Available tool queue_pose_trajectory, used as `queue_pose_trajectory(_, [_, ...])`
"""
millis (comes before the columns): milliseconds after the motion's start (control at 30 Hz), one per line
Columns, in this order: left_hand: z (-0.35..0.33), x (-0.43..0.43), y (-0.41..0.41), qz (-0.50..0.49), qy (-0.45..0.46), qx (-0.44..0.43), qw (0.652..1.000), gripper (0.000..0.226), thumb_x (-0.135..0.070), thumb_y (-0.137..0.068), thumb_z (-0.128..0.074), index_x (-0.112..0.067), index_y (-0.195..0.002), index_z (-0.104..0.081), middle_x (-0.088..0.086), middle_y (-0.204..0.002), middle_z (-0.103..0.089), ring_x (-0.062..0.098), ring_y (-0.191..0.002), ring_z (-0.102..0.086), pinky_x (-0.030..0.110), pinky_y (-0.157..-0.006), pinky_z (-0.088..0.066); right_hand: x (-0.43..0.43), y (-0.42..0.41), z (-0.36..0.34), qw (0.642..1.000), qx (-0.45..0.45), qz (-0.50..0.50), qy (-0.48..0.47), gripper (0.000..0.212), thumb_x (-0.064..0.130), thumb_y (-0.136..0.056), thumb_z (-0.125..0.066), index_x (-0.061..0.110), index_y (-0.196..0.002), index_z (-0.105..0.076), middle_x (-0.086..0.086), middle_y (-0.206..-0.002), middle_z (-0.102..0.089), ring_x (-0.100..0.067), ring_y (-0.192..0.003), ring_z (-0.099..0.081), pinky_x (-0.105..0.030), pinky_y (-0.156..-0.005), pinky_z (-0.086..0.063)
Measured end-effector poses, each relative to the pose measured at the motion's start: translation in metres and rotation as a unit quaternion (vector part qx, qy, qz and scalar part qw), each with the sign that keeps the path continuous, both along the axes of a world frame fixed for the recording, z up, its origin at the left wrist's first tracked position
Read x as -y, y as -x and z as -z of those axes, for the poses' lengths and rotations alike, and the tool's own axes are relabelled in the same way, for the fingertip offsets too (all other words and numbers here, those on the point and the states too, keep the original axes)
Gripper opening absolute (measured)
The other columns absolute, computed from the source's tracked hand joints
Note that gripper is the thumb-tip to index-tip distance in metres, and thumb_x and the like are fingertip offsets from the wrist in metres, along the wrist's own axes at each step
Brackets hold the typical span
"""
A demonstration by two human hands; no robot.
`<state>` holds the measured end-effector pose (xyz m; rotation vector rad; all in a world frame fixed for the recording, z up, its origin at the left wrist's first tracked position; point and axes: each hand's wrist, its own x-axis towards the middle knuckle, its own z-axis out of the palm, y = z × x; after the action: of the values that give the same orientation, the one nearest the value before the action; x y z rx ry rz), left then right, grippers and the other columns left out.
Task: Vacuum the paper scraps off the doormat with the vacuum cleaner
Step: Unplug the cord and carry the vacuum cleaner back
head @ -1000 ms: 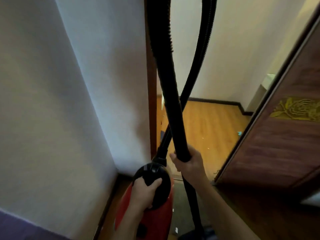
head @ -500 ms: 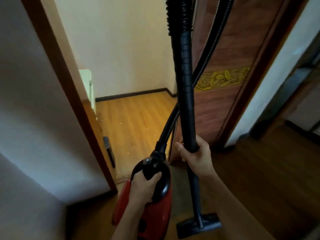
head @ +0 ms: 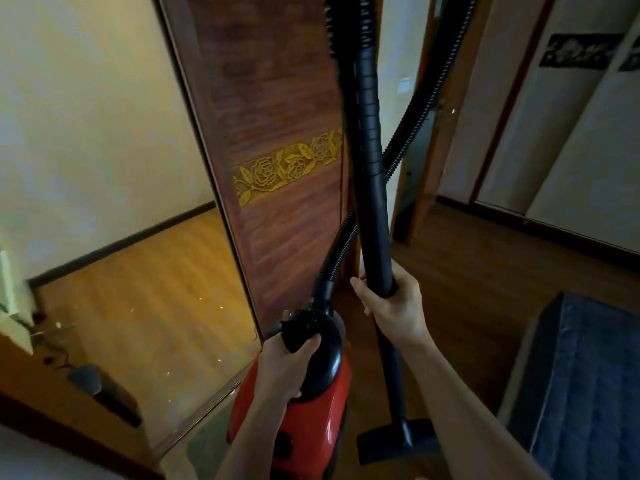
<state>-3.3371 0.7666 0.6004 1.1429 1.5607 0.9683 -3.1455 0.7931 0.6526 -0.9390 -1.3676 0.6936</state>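
You carry the vacuum cleaner (head: 304, 410), a red body with a black rounded top and a black handle, which hangs upright in front of you. Its black rigid tube (head: 372, 209) stands almost upright and ends low in a flat black floor nozzle (head: 398, 441), and a ribbed black hose (head: 415, 119) crosses behind the tube and joins the top of the body. Small pale paper scraps (head: 173, 327) lie scattered on the wooden floor of the room on the left.
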Motion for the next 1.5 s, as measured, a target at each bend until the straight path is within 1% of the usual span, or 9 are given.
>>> queue_pose_trajectory(200, [0.004, -0.068, -0.087, 0.023, 0.032, -0.020, 0.999, 0.022, -0.041, -0.084, -0.075, -0.021, -0.089, -0.068, 0.001, -0.057, -0.059, 0.019, -0.044, -0.053, 0.025, -0.040, -0.042, -0.039, -0.092, 0.013, 0.997, -0.006, 0.079, 0.020, 0.021, 0.002, -0.091, -0.073, 0.011, -0.080, -0.058, -0.012, -0.061, -0.053, -0.025, -0.052, -0.051, -0.040, -0.053, -0.048])
queue_pose_trajectory(433, [-0.005, -0.154, -0.217, 0.080, 0.035, -0.039, 0.995, 0.021, -0.035, -0.086, -0.074, -0.016, -0.089, -0.066, -0.002, -0.045, -0.049, 0.014, -0.032, -0.042, 0.025, -0.039, -0.038, -0.105, -0.216, 0.003, 0.993, -0.032, 0.114, 0.024, 0.050, -0.006, -0.090, -0.071, 0.042, -0.077, -0.063, 0.012, -0.062, -0.059, -0.006, -0.054, -0.054, -0.018, -0.059, -0.046])
queue_pose_trajectory(533, [-0.010, -0.187, -0.272, 0.093, 0.033, -0.032, 0.995, 0.020, -0.034, -0.084, -0.077, -0.017, -0.087, -0.067, 0.016, -0.053, -0.059, 0.037, -0.046, -0.062, 0.046, -0.047, -0.053, -0.129, -0.268, 0.003, 0.988, -0.024, 0.148, 0.026, 0.045, 0.000, -0.089, -0.074, 0.041, -0.077, -0.062, 0.008, -0.062, -0.057, -0.014, -0.055, -0.053, -0.026, -0.058, -0.046])
queue_pose_trajectory(600, [-0.011, -0.205, -0.303, 0.104, 0.033, -0.020, 0.994, 0.025, -0.034, -0.084, -0.077, -0.011, -0.089, -0.068, 0.011, -0.050, -0.056, 0.034, -0.045, -0.059, 0.056, -0.046, -0.054, -0.142, -0.299, 0.003, 0.983, -0.017, 0.182, 0.026, 0.036, 0.006, -0.088, -0.076, 0.037, -0.077, -0.060, -0.004, -0.061, -0.054, -0.025, -0.054, -0.050, -0.036, -0.054, -0.045])
queue_pose_trajectory(733, [-0.012, -0.236, -0.356, 0.142, 0.030, -0.013, 0.989, 0.032, -0.034, -0.086, -0.075, -0.004, -0.087, -0.063, -0.002, -0.041, -0.044, 0.014, -0.030, -0.039, 0.024, -0.037, -0.035, -0.164, -0.352, 0.001, 0.977, -0.011, 0.213, 0.016, 0.019, 0.020, -0.087, -0.075, 0.017, -0.079, -0.058, -0.020, -0.063, -0.050, -0.039, -0.055, -0.047, -0.053, -0.051, -0.045])
queue_pose_trajectory(833, [-0.011, -0.258, -0.392, 0.167, 0.030, -0.009, 0.985, 0.029, -0.037, -0.085, -0.075, -0.009, -0.087, -0.066, -0.001, -0.042, -0.048, 0.018, -0.033, -0.045, 0.033, -0.037, -0.043, -0.180, -0.391, 0.001, 0.971, -0.007, 0.239, 0.021, 0.024, 0.015, -0.088, -0.075, 0.007, -0.078, -0.055, -0.024, -0.064, -0.049, -0.042, -0.055, -0.046, -0.054, -0.051, -0.043])
queue_pose_trajectory(967, [-0.004, -0.293, -0.437, 0.200, 0.018, -0.017, 0.979, 0.030, -0.036, -0.085, -0.075, -0.008, -0.081, -0.065, -0.005, -0.044, -0.048, 0.012, -0.029, -0.042, 0.022, -0.037, -0.034, -0.204, -0.437, 0.005, 0.960, -0.001, 0.278, 0.033, 0.025, 0.005, -0.089, -0.076, 0.001, -0.079, -0.054, -0.027, -0.063, -0.049, -0.043, -0.054, -0.046, -0.051, -0.050, -0.042])
queue_pose_trajectory(1133, [0.007, -0.352, -0.495, 0.234, 0.034, -0.007, 0.972, 0.035, -0.036, -0.085, -0.076, -0.011, -0.069, -0.057, -0.001, -0.041, -0.046, 0.016, -0.027, -0.040, 0.023, -0.036, -0.034, -0.244, -0.486, 0.013, 0.952, -0.014, 0.303, 0.043, 0.022, 0.001, -0.089, -0.075, 0.007, -0.080, -0.056, -0.023, -0.066, -0.054, -0.038, -0.055, -0.050, -0.030, -0.050, -0.047])
queue_pose_trajectory(1500, [-0.001, -0.543, -0.628, 0.345, 0.069, 0.026, 0.936, 0.039, -0.026, -0.090, -0.071, -0.006, -0.062, -0.052, 0.001, -0.040, -0.041, 0.015, -0.028, -0.034, 0.022, -0.035, -0.030, -0.426, -0.591, 0.018, 0.921, -0.011, 0.383, 0.065, 0.027, 0.022, -0.084, -0.076, 0.007, -0.077, -0.054, -0.023, -0.067, -0.052, -0.044, -0.059, -0.047, -0.054, -0.054, -0.046])
